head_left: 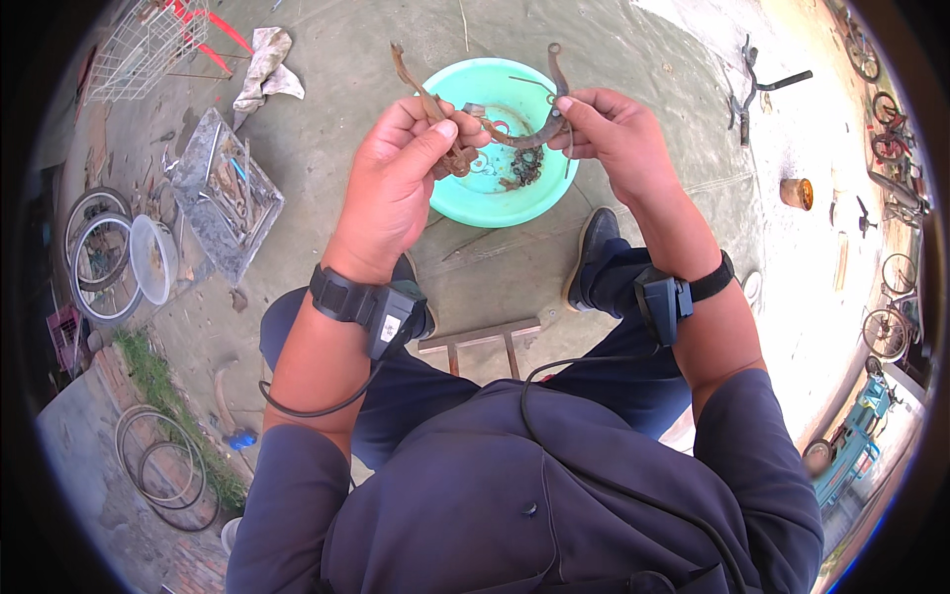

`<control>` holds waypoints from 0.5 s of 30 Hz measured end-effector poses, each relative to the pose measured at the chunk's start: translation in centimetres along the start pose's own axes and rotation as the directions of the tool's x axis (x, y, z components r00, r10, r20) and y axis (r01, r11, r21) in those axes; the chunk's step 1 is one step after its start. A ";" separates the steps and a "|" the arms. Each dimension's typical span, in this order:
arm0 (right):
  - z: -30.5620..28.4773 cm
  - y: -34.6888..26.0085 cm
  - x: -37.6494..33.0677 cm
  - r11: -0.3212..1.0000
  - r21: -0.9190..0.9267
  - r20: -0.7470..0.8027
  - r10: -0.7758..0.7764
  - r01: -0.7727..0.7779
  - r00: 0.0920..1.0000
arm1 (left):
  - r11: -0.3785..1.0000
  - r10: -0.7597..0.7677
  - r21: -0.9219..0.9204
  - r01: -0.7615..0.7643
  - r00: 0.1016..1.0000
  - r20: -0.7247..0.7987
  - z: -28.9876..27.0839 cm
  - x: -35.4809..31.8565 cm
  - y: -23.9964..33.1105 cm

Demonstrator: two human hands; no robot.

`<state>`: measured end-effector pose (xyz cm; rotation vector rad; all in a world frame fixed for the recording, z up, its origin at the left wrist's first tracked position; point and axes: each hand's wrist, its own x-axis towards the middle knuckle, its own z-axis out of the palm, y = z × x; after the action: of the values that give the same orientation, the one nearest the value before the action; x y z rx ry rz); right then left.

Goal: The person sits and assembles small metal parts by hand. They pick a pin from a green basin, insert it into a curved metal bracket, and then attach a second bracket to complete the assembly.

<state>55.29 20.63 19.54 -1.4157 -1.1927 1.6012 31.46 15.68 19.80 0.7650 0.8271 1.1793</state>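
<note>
My left hand (pixel 391 163) pinches a rusty, bent metal arm (pixel 406 74) whose upper end sticks up past my fingers. More rusty metal hangs below that thumb. Between thumb and fingers, my right hand (pixel 628 144) grips a dark curved brake caliper arm (pixel 557 74) with a small eye at its top. Its lower curve reaches left toward my left fingertips; whether the two pieces are joined, I cannot tell. Both hands are above a mint-green basin (pixel 495 215). Inside lie a cluster of small dark parts (pixel 527 166) and a few rings.
To the left, a grey metal tray (pixel 247 247) holds tools, near wheel rims (pixel 104 302) and a white bucket (pixel 153 259). A cloth (pixel 267 69) and wire basket (pixel 148 49) lie beyond. At right are a handlebar (pixel 760 94), a rusty can (pixel 796 194) and several bicycles (pixel 886 334).
</note>
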 end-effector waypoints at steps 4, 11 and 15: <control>0.2 0.0 -0.1 1.000 0.005 0.014 -0.007 0.007 1.000 | 0.985 -0.042 0.167 0.051 0.997 -0.058 0.4 -0.3 -0.1; 0.8 0.2 -0.3 1.000 0.024 0.065 -0.014 0.013 0.998 | 0.655 0.188 0.744 -0.130 0.982 0.006 2.4 -0.3 -2.3; 1.3 0.4 -0.5 0.996 0.090 0.089 -0.008 0.000 0.996 | 0.412 0.223 0.900 -0.146 0.973 0.056 2.7 -0.2 -2.6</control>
<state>54.14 19.75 19.31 -1.2965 -1.1584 1.7085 35.01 14.75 18.93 1.7649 1.5135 0.8753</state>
